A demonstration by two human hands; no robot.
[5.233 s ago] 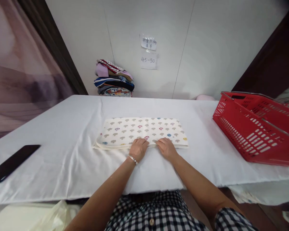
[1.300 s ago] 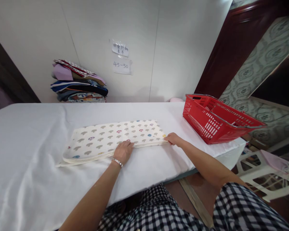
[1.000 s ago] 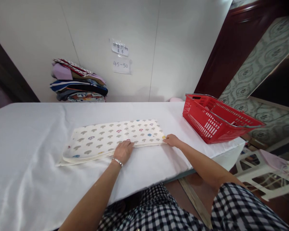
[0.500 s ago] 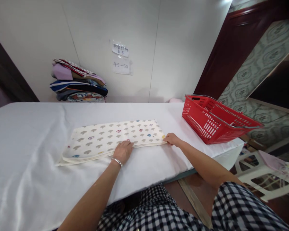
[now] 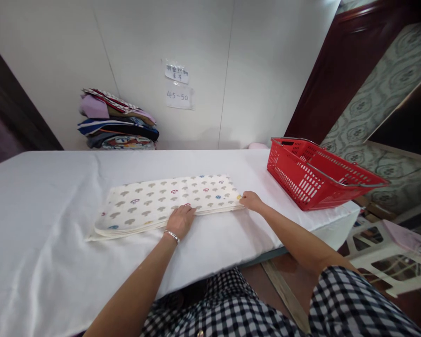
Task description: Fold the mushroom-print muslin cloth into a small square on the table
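Note:
A folded cream cloth (image 5: pixel 161 201) printed with small mushrooms lies flat on the white-covered table (image 5: pixel 49 262). My left hand (image 5: pixel 180 221), a bracelet on its wrist, rests palm down on the cloth's near edge around the middle, fingers together. My right hand (image 5: pixel 251 201) is at the cloth's near right corner, fingers curled onto the edge; the grip itself is hard to make out.
A red plastic basket (image 5: pixel 315 175) stands at the table's right end. A stack of folded clothes (image 5: pixel 117 121) sits against the back wall on the left. Paper notes (image 5: pixel 177 84) hang on the wall. A white stool (image 5: pixel 382 248) is on the floor, right.
My right hand slid along the cloth's near edge from the middle out to the right corner. In the last second both hands have barely moved; the view shifted slightly.

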